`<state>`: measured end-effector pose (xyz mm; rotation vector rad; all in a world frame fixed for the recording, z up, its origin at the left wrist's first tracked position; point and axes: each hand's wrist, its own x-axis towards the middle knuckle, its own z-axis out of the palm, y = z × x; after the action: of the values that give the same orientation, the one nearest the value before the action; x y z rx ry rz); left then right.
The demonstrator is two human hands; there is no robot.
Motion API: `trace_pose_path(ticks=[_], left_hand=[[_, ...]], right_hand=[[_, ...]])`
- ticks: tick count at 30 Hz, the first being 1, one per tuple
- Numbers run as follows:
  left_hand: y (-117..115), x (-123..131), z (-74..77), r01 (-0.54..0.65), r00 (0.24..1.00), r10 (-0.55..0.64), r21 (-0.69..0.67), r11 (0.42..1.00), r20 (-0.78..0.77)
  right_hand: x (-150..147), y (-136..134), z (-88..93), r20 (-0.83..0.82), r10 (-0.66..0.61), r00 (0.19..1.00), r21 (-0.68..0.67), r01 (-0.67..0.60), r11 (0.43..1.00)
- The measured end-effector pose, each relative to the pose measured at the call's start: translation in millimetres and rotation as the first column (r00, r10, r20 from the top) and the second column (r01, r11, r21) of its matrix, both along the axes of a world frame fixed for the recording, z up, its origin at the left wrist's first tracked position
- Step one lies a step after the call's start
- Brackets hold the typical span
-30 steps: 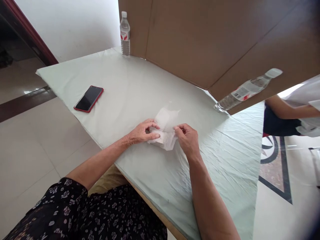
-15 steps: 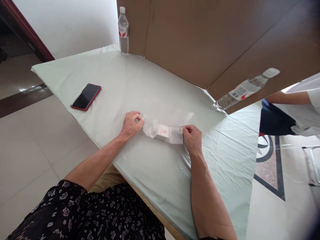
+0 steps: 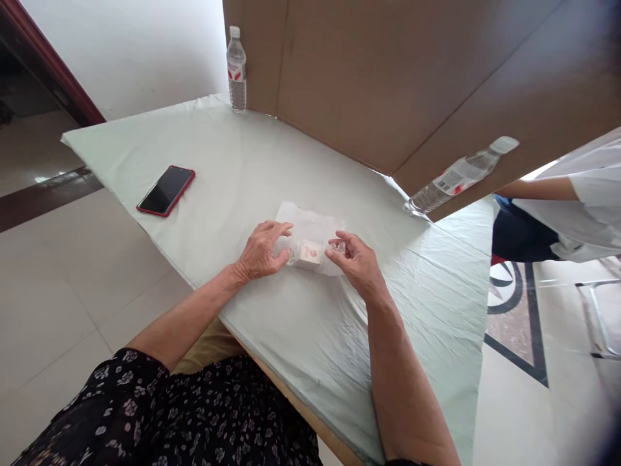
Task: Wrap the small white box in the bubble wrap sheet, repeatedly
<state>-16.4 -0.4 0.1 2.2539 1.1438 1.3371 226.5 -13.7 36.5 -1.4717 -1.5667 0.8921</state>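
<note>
A small white box [image 3: 309, 253] with a reddish mark on top sits on a sheet of translucent plastic wrap [image 3: 310, 223] in the middle of the table. The wrap comes up around the box's sides. To the left of the box is my left hand [image 3: 262, 251], its fingers apart and beside the wrap's edge. My right hand [image 3: 358, 262] is at the right side, thumb and fingers spread around a crumpled end of the wrap. Whether its fingertips touch the plastic is hard to tell.
A phone in a red case [image 3: 166, 190] lies at the left on the pale cloth [image 3: 233, 162]. Behind stands a large brown cardboard panel [image 3: 359, 77], with one water bottle [image 3: 237, 71] at its left and another bottle [image 3: 458, 176] at its right. A person's arm [image 3: 543, 189] shows beyond.
Both hands have loosened their pinch on the wrap and spread their fingers. My right hand has moved left, closer to the box. The wrap's right end has folded inward.
</note>
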Motion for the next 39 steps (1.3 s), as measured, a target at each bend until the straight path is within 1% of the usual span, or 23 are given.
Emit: trace_pose_path(ticks=[2, 4, 5, 7, 8, 9, 10, 12, 14, 15, 17, 20, 22, 24, 27, 29, 31, 33, 35, 36, 37, 38, 39], left_hand=[[-1.0, -3.3, 4.2, 0.089, 0.993, -0.076, -0.164, 0.982, 0.087], [-1.9, -9.5, 10.9, 0.251, 0.957, -0.18, -0.343, 0.905, 0.225], [-2.3, -12.6, 14.1, 0.343, 0.929, -0.236, -0.421, 0.84, 0.286], [-2.6, -16.9, 18.1, 0.461, 0.886, -0.327, -0.537, 0.707, 0.329], [-2.4, -17.5, 18.4, 0.458, 0.889, -0.351, -0.572, 0.681, 0.294], [-2.0, -17.0, 17.7, 0.413, 0.909, -0.353, -0.58, 0.702, 0.22], [-1.6, -15.6, 16.3, 0.338, 0.937, -0.327, -0.551, 0.763, 0.121], [-0.4, -11.4, 12.5, 0.184, 0.971, -0.228, -0.392, 0.901, -0.068], [0.8, -8.0, 9.2, 0.128, 0.965, -0.177, -0.241, 0.962, -0.194], [1.2, -7.2, 7.9, 0.134, 0.952, -0.186, -0.216, 0.967, -0.243], [1.7, -7.3, 6.2, 0.169, 0.911, -0.247, -0.249, 0.954, -0.331], [2.0, -9.9, 4.8, 0.189, 0.854, -0.323, -0.337, 0.923, -0.407], [2.3, -11.5, 3.9, 0.19, 0.837, -0.341, -0.356, 0.915, -0.428], [2.8, -12.4, 2.6, 0.2, 0.827, -0.351, -0.353, 0.914, -0.44], [3.6, -12.8, 0.7, 0.217, 0.823, -0.357, -0.337, 0.916, -0.441], [3.8, -12.8, 0.3, 0.219, 0.823, -0.36, -0.338, 0.915, -0.44], [3.7, -12.9, 0.6, 0.221, 0.824, -0.364, -0.344, 0.912, -0.435], [3.5, -13.3, 1.1, 0.229, 0.827, -0.368, -0.343, 0.911, -0.424], [3.2, -13.9, 1.1, 0.239, 0.83, -0.372, -0.338, 0.91, -0.416], [3.2, -14.2, 0.8, 0.242, 0.829, -0.374, -0.337, 0.91, -0.415], [3.3, -14.4, 0.5, 0.243, 0.829, -0.375, -0.336, 0.91, -0.415], [3.4, -14.7, 0.1, 0.241, 0.829, -0.373, -0.337, 0.91, -0.417], [3.6, -15.0, -0.3, 0.237, 0.828, -0.371, -0.338, 0.911, -0.419]], right_hand=[[2.2, -1.8, 2.5, -0.085, 0.082, 0.993, -0.029, -0.084, 0.996], [4.7, -7.2, 9.1, -0.138, 0.22, 0.966, -0.09, -0.234, 0.968], [5.8, -11.2, 12.9, -0.13, 0.32, 0.938, -0.149, -0.337, 0.93], [7.4, -20.5, 19.3, -0.072, 0.528, 0.846, -0.306, -0.522, 0.796], [8.2, -25.0, 21.2, -0.035, 0.6, 0.799, -0.373, -0.567, 0.734], [9.0, -28.9, 22.1, 0.005, 0.634, 0.773, -0.411, -0.577, 0.706], [9.6, -31.8, 22.2, 0.046, 0.628, 0.777, -0.412, -0.558, 0.72], [9.8, -33.6, 19.9, 0.128, 0.506, 0.853, -0.314, -0.449, 0.837], [6.0, -29.7, 14.9, 0.212, 0.326, 0.921, -0.141, -0.301, 0.943], [2.0, -26.0, 11.5, 0.255, 0.247, 0.935, -0.051, -0.242, 0.969], [-9.4, -17.4, 3.6, 0.337, 0.164, 0.927, 0.077, -0.201, 0.977], [-24.1, -7.1, -6.7, 0.426, 0.185, 0.886, 0.089, -0.245, 0.965], [-20.6, -5.3, -9.5, 0.431, 0.161, 0.888, 0.087, -0.218, 0.972], [-1.2, -7.1, -9.6, 0.391, 0.044, 0.919, 0.132, -0.103, 0.986], [48.0, -14.0, -9.4, 0.333, -0.171, 0.927, 0.148, 0.128, 0.981], [79.0, -20.8, -10.7, 0.379, -0.27, 0.885, 0.103, 0.25, 0.963], [96.5, -29.3, -11.7, 0.482, -0.3, 0.823, 0.054, 0.313, 0.948], [96.1, -38.4, -10.1, 0.55, -0.382, 0.743, 0.148, 0.363, 0.92], [80.1, -46.6, -5.9, 0.52, -0.502, 0.691, 0.358, 0.357, 0.863], [68.4, -49.7, -3.7, 0.489, -0.512, 0.707, 0.439, 0.307, 0.844], [55.9, -51.8, -2.3, 0.464, -0.473, 0.749, 0.497, 0.221, 0.839], [43.5, -52.9, -2.2, 0.478, -0.359, 0.801, 0.502, 0.087, 0.861], [32.2, -52.9, -3.9, 0.538, -0.201, 0.819, 0.439, -0.068, 0.896]])
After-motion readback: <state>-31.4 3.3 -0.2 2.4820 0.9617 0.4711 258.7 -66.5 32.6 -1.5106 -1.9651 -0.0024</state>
